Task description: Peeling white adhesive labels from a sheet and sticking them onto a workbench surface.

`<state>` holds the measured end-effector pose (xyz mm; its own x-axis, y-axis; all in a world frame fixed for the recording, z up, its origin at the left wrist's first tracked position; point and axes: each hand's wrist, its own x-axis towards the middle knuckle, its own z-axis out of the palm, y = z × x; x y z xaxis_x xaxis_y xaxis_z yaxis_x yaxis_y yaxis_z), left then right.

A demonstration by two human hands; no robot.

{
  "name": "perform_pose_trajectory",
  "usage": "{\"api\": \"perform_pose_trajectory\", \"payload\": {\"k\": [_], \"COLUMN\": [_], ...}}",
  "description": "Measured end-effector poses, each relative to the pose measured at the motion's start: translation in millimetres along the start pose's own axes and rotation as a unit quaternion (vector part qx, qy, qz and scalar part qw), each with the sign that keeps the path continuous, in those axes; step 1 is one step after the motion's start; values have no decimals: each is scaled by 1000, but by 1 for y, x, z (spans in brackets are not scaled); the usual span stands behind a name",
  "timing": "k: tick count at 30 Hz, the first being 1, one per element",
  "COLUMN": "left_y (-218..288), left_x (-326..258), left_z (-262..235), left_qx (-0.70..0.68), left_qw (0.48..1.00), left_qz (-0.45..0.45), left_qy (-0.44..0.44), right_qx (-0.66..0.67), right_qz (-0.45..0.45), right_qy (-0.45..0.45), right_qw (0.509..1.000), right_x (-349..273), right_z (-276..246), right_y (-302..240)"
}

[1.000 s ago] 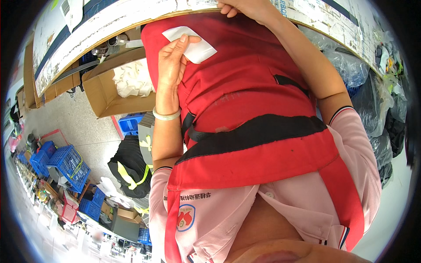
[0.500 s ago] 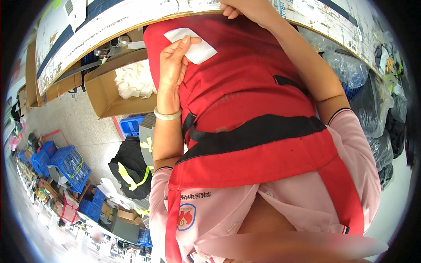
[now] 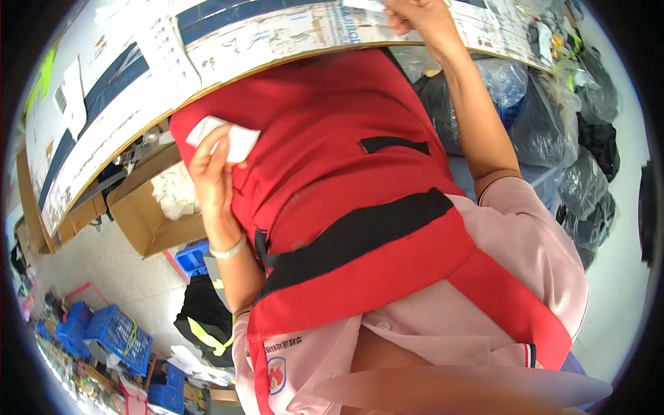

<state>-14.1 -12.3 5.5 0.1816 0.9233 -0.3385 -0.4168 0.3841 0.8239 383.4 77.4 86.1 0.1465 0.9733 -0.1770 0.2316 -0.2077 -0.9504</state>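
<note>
Near the left side of my red apron, my left hand pinches a white slip that looks like paper or thin cloth. Its fingers are bent round the lower edge, and a pale bangle circles the wrist. My right hand is over the cardboard-covered worktop at the top, fingers curled. A second white slip shows at its fingertips and seems to be held there; the picture edge cuts part of it off.
Under the worktop at left stands an open carton with white pieces inside. Blue crates and a black bundle with yellow-green strips lie beyond on the floor. Filled plastic bags crowd the right.
My view has shifted, so the worktop shows more. My right hand has lifted off the worktop's near edge and reached further in. My left hand still holds its slip, lower and further left in view.
</note>
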Motion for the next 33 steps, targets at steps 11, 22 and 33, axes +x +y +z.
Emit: {"api": "perform_pose_trajectory", "payload": {"k": [11,22,33], "left_y": [-37,-23,120], "left_x": [-28,21,120], "left_z": [-216,-221,15], "left_qx": [-208,311,555], "left_qw": [963,885,804], "left_qz": [-1,11,128], "left_qy": [171,347,168], "right_qx": [-290,-206,-231], "right_qz": [-38,-120,-189], "right_qy": [140,27,-139], "right_qw": [946,971,944], "right_x": [22,-2,-24], "right_z": [-36,15,117], "right_y": [51,8,-6]}}
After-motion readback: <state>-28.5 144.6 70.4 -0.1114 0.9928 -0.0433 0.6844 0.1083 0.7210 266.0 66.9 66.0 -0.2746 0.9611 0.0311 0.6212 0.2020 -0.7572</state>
